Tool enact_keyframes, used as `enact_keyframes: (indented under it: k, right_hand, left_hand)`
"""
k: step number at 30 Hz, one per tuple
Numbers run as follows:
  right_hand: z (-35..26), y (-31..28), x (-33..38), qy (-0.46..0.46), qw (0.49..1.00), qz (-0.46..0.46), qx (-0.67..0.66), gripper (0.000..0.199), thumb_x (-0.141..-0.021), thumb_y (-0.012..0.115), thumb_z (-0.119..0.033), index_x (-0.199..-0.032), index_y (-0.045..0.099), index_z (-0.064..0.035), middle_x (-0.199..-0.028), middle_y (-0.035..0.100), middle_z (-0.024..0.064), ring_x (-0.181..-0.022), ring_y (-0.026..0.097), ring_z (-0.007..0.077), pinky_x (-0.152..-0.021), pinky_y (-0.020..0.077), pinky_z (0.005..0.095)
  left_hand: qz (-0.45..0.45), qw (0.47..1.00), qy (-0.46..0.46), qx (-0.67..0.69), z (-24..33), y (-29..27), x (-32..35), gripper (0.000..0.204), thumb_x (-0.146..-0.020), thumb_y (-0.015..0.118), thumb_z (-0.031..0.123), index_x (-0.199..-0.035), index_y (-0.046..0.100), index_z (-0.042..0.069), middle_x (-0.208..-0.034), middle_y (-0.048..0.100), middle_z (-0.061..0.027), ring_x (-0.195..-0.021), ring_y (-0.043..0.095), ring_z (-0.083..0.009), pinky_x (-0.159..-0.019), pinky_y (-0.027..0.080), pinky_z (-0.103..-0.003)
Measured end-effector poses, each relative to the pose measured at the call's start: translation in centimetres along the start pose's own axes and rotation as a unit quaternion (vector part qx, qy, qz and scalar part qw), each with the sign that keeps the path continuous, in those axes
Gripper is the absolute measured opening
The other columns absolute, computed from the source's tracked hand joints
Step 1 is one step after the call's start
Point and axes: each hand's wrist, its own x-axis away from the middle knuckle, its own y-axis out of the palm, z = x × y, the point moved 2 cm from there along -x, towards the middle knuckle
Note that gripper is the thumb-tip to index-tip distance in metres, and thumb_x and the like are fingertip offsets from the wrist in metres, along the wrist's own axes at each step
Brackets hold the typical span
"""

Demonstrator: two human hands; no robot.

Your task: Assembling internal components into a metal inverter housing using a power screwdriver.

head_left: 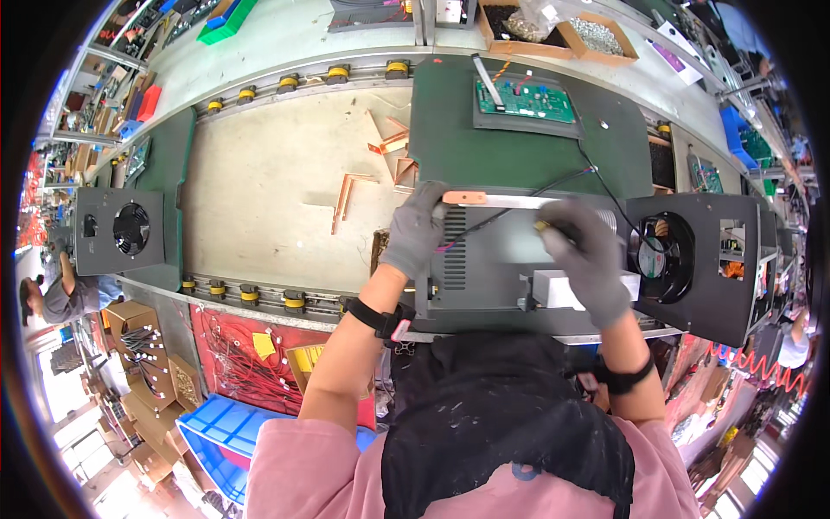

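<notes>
My left hand (pixel 417 229), in a grey glove, is closed at the left end of a copper bar (pixel 465 198) with a white sleeved length running right. The bar lies across a dark metal chassis (pixel 493 285) with rows of vent slots. Over the chassis's right part, my right hand (pixel 588 259), also gloved, is smeared by motion. Its fingers are curled, with a small brass-coloured tip (pixel 542 226) showing at them; the rest of that thing is hidden. A white block (pixel 553 288) sits below this hand. Black cable (pixel 553 182) crosses the chassis's far side.
A green circuit board (pixel 527 101) lies on the green mat (pixel 441 130). Bent copper bars (pixel 344 197) rest on the pale board at left. To the right stands a dark panel with a round fan (pixel 664 258). Cardboard boxes of small hardware (pixel 596 36) are at the back.
</notes>
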Motion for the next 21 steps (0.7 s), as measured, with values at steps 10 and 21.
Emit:
enact_keyframes:
  k: [10, 21]
  right_hand:
    - [6.0, 2.9, -3.5, -0.026, 0.912, -0.021, 0.408, 0.013, -0.078, 0.058, -0.007, -0.091, 0.057, -0.0064, -0.085, 0.051, 0.0124, -0.078, 0.055, 0.0312, -0.066, 0.0449, 0.0409]
    - [6.9, 2.2, -3.4, -0.044, 0.806, -0.090, 0.584, 0.011, -0.076, 0.055, -0.008, -0.087, 0.056, -0.0060, -0.090, 0.051, 0.0095, -0.086, 0.055, 0.0265, -0.069, 0.0496, 0.0372]
  left_hand:
    - [-0.041, 0.998, 0.054, 0.004, 2.8, 3.3, -0.5, 0.022, -0.085, 0.050, 0.014, -0.107, 0.053, 0.010, -0.103, 0.056, -0.0141, -0.085, 0.058, -0.0385, -0.067, 0.050, -0.044]
    - [-0.086, 0.992, 0.077, -0.039, 3.8, 5.2, -1.2, 0.022, -0.084, 0.052, 0.015, -0.105, 0.054, 0.008, -0.102, 0.055, -0.0108, -0.090, 0.057, -0.0328, -0.070, 0.050, -0.041]
